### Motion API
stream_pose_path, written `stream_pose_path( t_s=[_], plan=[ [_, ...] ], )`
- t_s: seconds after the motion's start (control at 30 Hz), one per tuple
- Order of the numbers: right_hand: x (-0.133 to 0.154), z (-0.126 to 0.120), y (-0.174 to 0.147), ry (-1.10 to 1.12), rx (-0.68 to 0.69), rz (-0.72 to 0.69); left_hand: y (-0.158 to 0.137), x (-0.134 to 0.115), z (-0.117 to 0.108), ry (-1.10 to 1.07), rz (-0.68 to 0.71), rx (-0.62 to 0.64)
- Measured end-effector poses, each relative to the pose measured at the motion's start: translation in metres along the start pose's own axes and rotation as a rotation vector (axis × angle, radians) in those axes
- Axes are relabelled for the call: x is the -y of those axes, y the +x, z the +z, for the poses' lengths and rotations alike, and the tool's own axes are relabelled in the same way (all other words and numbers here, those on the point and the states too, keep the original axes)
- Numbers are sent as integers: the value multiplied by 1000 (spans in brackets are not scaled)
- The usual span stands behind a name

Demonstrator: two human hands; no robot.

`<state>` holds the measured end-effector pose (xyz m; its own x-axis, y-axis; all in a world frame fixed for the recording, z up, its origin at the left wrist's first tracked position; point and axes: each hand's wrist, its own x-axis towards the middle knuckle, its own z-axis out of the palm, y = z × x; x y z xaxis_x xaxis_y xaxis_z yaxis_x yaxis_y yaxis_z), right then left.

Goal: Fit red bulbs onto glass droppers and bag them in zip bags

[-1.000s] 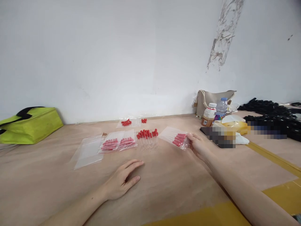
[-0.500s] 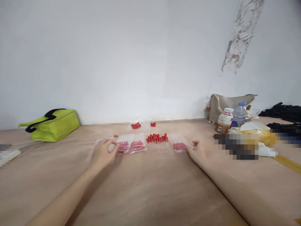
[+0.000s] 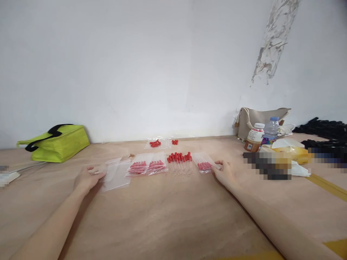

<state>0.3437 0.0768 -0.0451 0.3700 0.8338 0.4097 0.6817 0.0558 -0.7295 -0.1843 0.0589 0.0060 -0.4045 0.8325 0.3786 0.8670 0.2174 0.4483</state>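
My left hand [image 3: 88,177] pinches the left edge of the empty clear plastic bags [image 3: 116,177], which overlap on the table. At the right, my right hand [image 3: 225,174] has its thumb and fingers closed on the near corner of a clear bag of droppers [image 3: 204,164], whose red bulbs lie toward me. Between the hands lies a row of loose droppers [image 3: 181,164] with red bulbs and thin clear stems. To their left are two more filled bags [image 3: 146,166], side by side and slightly overlapping.
Loose red bulbs [image 3: 155,143] lie on clear plastic near the wall. A lime-green bag [image 3: 61,144] stands at the left. A drink bottle [image 3: 255,138], a clear water bottle [image 3: 271,128], a beige bag [image 3: 260,117] and a yellow tissue pack [image 3: 295,155] crowd the right side.
My left hand has moved left, off the area by the filled bags, to the far edge of the empty bags, which now show. My right hand stays at its bag.
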Motion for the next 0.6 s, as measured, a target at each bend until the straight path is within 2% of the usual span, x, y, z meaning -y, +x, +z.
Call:
stream_pose_path(
  t_s=[0.1, 0.2, 0.23, 0.33, 0.4, 0.47, 0.5, 0.53, 0.6],
  plan=[
    [1, -1, 0, -2, 10, 1, 0, -6, -9, -158, -110, -165],
    [3, -1, -1, -16, -10, 0, -5, -34, -19, -366, -36, -208],
    [4, -1, -1, -21, -24, -1, -9, -47, -21, -432, 13, -177],
    [6, -1, -2, -48, -57, -22, -34, -93, -20, -661, 221, 54],
    [7, -3, -2, -81, -53, -62, -60, -120, -11, -904, 303, 317],
    [9, -5, -2, -120, -35, -148, -87, -140, 3, -903, 361, 546],
    [10, -7, -2, -136, -27, -212, -100, -146, 10, -842, 418, 619],
    [11, -8, -2, -152, -22, -278, -111, -150, 17, -757, 500, 637],
    [14, -12, -3, -178, -22, -376, -127, -153, 25, -520, 679, 523]
  ],
)
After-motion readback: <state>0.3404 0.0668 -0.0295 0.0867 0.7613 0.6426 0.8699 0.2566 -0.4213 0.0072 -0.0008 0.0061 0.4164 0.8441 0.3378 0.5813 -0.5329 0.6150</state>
